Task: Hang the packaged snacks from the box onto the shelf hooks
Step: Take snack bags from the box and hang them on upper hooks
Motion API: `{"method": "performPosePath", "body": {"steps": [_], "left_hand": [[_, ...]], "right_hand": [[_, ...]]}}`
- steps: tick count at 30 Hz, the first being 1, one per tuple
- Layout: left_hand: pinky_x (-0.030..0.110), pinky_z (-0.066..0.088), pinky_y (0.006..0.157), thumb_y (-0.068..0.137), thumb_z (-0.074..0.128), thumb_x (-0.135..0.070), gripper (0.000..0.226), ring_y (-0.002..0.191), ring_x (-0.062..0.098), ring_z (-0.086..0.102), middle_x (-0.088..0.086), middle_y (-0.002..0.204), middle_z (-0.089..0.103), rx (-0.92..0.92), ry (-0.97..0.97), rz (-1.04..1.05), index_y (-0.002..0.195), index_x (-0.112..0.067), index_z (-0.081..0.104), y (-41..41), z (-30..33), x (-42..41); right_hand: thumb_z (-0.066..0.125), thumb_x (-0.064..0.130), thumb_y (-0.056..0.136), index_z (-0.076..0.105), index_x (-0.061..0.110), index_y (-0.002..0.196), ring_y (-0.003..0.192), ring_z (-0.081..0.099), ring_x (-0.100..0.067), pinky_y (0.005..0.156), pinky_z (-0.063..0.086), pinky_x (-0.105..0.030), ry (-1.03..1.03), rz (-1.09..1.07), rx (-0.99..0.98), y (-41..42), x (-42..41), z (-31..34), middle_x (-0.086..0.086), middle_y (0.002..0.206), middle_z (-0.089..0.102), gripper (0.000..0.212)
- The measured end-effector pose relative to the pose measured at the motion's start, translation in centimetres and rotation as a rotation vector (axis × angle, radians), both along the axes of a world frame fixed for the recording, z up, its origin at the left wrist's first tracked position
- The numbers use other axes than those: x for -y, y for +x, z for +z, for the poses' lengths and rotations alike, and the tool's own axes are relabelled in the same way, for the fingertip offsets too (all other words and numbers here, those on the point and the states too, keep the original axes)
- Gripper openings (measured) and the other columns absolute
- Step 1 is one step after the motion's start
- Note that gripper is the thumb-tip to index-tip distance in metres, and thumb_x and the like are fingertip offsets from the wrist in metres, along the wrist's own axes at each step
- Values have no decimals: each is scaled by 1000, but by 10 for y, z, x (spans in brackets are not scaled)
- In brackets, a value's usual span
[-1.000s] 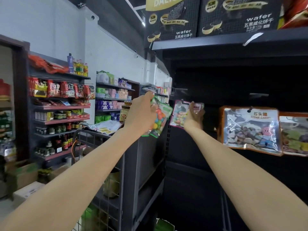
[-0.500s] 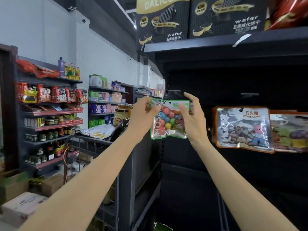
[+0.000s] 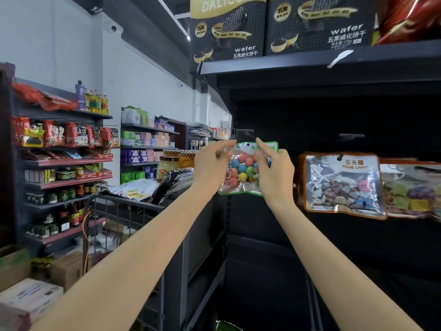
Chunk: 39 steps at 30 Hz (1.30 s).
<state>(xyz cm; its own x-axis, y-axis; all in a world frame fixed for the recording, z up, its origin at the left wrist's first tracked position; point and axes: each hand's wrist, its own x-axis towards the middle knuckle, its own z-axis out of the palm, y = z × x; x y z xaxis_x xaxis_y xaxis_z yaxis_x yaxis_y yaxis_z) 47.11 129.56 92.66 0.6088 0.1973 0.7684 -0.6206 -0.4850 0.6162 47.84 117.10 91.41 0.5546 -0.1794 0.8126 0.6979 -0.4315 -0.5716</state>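
Observation:
I hold a clear green-edged packet of coloured candy balls up in front of the dark shelf. My left hand pinches its top left corner, and my right hand grips its right side with the fingers near the top edge. A bare shelf hook sticks out just above the packet, apart from it. Another bare hook is further right. A stone candy packet with an orange border hangs to the right, with another packet beside it.
Wafer cartons stand on the top shelf board. A wire cart with packets on it is at my left. Stocked shelves line the far left wall, with cardboard boxes on the floor.
A second ago my right hand reached to the shelf with a pink packet while my left held the green one. Now both hands hold the green packet, raised towards the hook.

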Motion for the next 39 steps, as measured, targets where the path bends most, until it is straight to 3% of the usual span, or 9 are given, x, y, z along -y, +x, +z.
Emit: {"method": "performPosePath", "body": {"steps": [6, 11, 14, 17, 21, 28, 31, 34, 39], "left_hand": [[0, 42, 64, 95, 52, -16, 28, 85, 0, 56, 0, 125, 61, 1, -38, -22, 120, -21, 63, 11, -8, -2], [29, 44, 99, 96, 47, -10, 37, 120, 19, 53, 3, 135, 54, -100, 92, 19, 129, -24, 56, 29, -9, 4], [44, 39, 106, 95, 47, -9, 47, 120, 27, 53, 9, 134, 53, -211, 323, 39, 140, -20, 41, 44, -6, 13], [33, 26, 111, 95, 48, -15, 55, 124, 25, 46, 6, 142, 45, -326, 509, 71, 146, -16, 27, 67, -5, 23], [28, 33, 103, 90, 52, -15, 67, 125, 28, 43, 14, 143, 40, -416, 451, 59, 148, -24, 20, 95, -7, 28], [19, 41, 82, 92, 51, -9, 60, 116, 22, 54, 10, 132, 53, -361, 397, 40, 146, -25, 31, 106, -8, 26], [30, 40, 93, 92, 48, -2, 50, 117, 31, 50, 17, 128, 52, -239, 437, 85, 141, -13, 40, 85, -6, 22], [27, 41, 95, 93, 49, -6, 40, 115, 25, 51, 12, 129, 47, -125, 372, 147, 132, -14, 48, 62, -8, 11], [33, 49, 83, 94, 50, -15, 23, 93, 19, 57, 5, 109, 59, -26, 452, 245, 116, -13, 57, 13, -31, -31]], "right_hand": [[46, 20, 99, 48, 21, 138, 73, 46, -2, 85, 49, -24, -44, -33, -28, 6, -2, -3, 0, 103, 42, 39], [52, 14, 96, 42, 22, 142, 78, 47, 1, 75, 31, 6, -96, -59, -69, 19, 3, -8, -6, 130, 31, 48], [54, 8, 92, 35, 30, 145, 110, 49, -14, 97, 36, -15, -176, -119, -92, 45, 4, -17, -10, 140, 25, 60], [50, 4, 92, 23, 44, 146, 134, 31, -19, 94, 43, -29, -154, -99, -230, 73, 5, -23, -4, 147, 15, 72], [48, 50, 94, 24, 37, 144, 125, 45, -17, 72, 39, -26, 77, -126, -219, 95, 0, -19, 3, 140, 35, 57], [42, 49, 97, 2, 40, 149, 144, 20, -16, 109, 32, -38, 73, -89, -198, 103, -1, -16, 6, 159, 11, 67], [50, 22, 98, 23, 32, 149, 145, 10, -13, 106, 27, -25, -25, -168, -91, 93, 3, -21, 5, 158, 6, 59], [51, 7, 92, 53, 13, 130, 133, 28, -24, 102, 43, -36, -303, -379, 13, 73, -2, -32, -7, 145, 32, 38], [47, 12, 95, 58, 13, 116, 112, 48, -18, 91, 45, -32, -358, -117, -39, 24, -34, -48, -3, 116, 56, 24]]}}
